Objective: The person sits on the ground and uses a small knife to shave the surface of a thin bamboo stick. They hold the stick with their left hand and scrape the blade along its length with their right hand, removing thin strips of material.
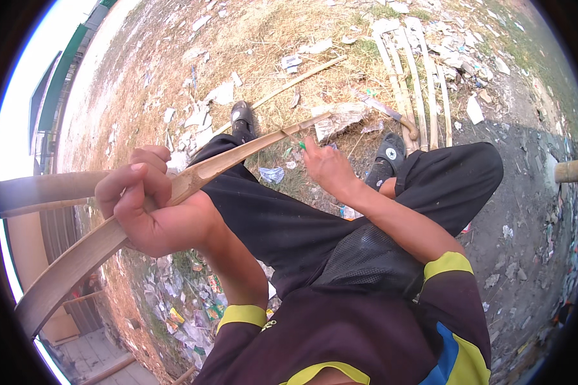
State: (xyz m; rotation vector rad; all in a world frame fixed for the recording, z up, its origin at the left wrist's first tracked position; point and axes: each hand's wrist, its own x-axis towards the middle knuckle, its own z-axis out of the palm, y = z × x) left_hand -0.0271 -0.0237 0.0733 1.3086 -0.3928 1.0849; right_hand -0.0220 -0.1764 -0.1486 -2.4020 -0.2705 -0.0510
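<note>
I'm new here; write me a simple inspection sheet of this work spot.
Surface: dry, grassy ground.
Things handled: long bamboo strip, held at a slant.
Clutter: scattered litter, more bamboo strips, a curved-handled blade near them.
Grip: left hand closed around the strip; right hand near its far end, small green thing by the fingertips, hold unclear.
Cables: nothing seen.
Surroundings: green structure, far left.

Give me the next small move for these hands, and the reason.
I'd likely firm the grip of the left hand on the bamboo strip before the right hand presses near its narrow far end. The strip runs well past the left hand on both sides, so it could swing, and the right hand is close to that end, a small green thing by it.
</note>
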